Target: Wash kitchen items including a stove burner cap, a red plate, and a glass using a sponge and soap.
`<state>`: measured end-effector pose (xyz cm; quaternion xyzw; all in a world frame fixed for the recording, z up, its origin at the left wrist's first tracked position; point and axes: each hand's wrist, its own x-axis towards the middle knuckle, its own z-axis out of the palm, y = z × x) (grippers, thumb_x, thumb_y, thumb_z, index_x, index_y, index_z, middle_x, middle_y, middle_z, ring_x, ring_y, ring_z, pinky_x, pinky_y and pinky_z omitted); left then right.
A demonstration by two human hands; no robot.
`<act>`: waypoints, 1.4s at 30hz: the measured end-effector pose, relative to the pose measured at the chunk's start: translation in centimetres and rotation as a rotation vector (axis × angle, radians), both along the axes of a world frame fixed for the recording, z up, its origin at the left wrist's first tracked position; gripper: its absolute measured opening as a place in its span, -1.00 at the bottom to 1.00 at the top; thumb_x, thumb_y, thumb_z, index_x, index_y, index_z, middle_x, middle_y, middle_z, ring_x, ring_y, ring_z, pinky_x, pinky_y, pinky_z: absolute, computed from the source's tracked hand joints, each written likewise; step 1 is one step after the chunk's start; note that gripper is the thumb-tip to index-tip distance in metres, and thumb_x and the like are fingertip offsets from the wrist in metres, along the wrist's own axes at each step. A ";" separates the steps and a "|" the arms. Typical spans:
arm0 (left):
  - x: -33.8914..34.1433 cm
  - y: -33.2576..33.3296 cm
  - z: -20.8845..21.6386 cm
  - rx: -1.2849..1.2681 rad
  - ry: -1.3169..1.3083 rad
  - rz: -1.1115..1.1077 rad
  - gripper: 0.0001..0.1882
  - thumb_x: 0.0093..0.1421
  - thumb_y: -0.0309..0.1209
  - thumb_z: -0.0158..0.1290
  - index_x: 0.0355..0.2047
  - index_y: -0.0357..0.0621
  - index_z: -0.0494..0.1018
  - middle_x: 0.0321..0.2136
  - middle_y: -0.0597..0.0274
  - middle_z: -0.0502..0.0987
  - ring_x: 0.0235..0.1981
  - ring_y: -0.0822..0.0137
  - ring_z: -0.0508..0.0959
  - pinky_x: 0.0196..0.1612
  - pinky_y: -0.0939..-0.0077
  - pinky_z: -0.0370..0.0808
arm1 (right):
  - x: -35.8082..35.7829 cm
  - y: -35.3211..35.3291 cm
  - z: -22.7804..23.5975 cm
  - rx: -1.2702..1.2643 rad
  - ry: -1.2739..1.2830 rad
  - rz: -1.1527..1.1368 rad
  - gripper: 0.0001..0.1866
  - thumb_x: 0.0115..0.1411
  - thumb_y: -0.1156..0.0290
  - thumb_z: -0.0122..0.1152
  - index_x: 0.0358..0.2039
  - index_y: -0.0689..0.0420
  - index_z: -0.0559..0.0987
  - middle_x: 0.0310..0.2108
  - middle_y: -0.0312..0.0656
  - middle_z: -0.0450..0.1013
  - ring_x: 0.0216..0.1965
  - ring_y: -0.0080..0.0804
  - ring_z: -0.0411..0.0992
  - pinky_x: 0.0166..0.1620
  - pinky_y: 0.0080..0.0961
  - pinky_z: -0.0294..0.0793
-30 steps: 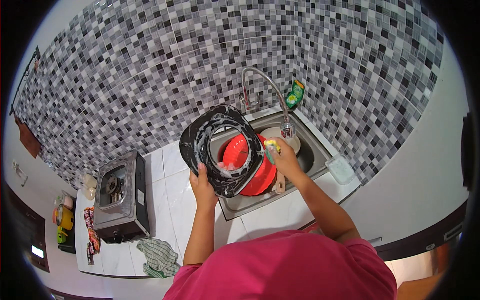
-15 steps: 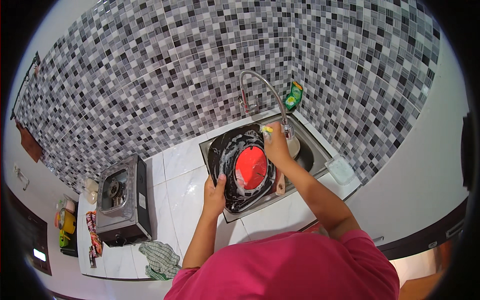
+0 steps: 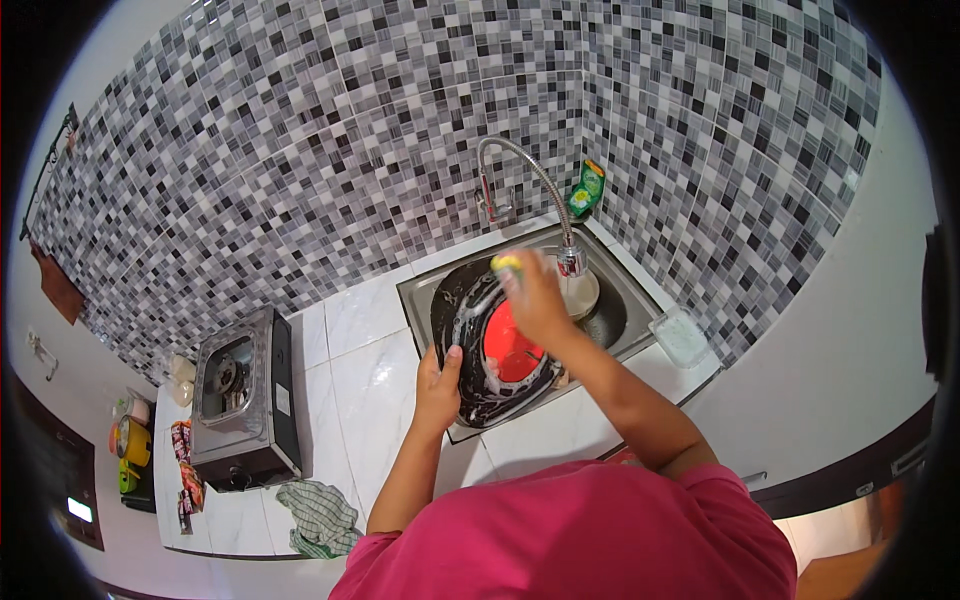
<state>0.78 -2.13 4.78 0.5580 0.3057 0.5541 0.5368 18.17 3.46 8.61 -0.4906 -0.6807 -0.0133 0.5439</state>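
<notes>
Over the sink (image 3: 640,335) a black piece of cookware (image 3: 465,385), wide and rounded with a red round middle, is tilted and streaked with white suds. I cannot tell exactly what kind it is. Its near left rim is gripped by my left hand (image 3: 437,392), thumb on the sudsy face. My right hand (image 3: 538,300), smeared by motion, is closed on a yellow sponge (image 3: 508,263) by the upper part of the cookware. Just beyond that hand, a pale bowl (image 3: 580,295) lies in the basin under the tap head (image 3: 571,262).
A green pouch (image 3: 587,188) leans in the wall corner behind the sink. A clear tub (image 3: 680,337) is on the right rim. On the left of the counter are a gas stove (image 3: 245,400), a checked cloth (image 3: 320,515) and several small packets (image 3: 187,470).
My right hand and the sponge have moved slightly left across the cookware. The cookware has shifted a little right and tilted, and my left hand moved with it. More of the pale bowl shows.
</notes>
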 end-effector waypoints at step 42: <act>1.1 1.2 0.1 -0.112 -0.191 0.171 -0.70 0.27 -0.27 -0.16 -0.18 -0.27 0.36 -0.35 0.29 0.47 -0.38 0.53 0.40 -0.27 0.60 0.37 | -2.1 -4.6 -0.9 -0.048 -0.187 0.282 -0.67 -0.08 0.63 0.01 -0.23 0.11 0.41 -0.24 -0.05 0.37 -0.18 0.05 0.28 -0.07 -0.17 0.27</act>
